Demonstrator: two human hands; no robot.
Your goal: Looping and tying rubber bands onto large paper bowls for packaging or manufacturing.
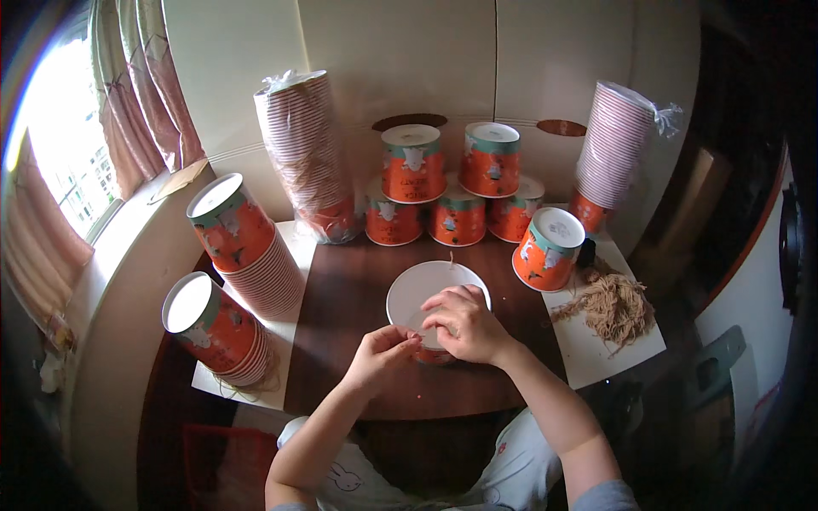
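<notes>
An orange paper bucket (415, 285), white inside, stands upright with its mouth up in front of me. A short tan string end sticks up at its far rim. At the near left of the rim, my left hand (383, 353) is closed in a pinch; what lies between thumb and finger is too small to name. My right hand (467, 324) reaches over the near right of the mouth with its fingers curled in. Whether it holds a thread is hidden by the fingers. Both hands are close together at the near rim.
Two leaning stacks of buckets (247, 234) (217, 328) stand at the left. Upturned buckets (413, 175) form a small pyramid behind, between tall bagged stacks (298, 140) (613, 140). Right of it are a single upturned bucket (545, 255) and a tan string bundle (615, 308) on white board.
</notes>
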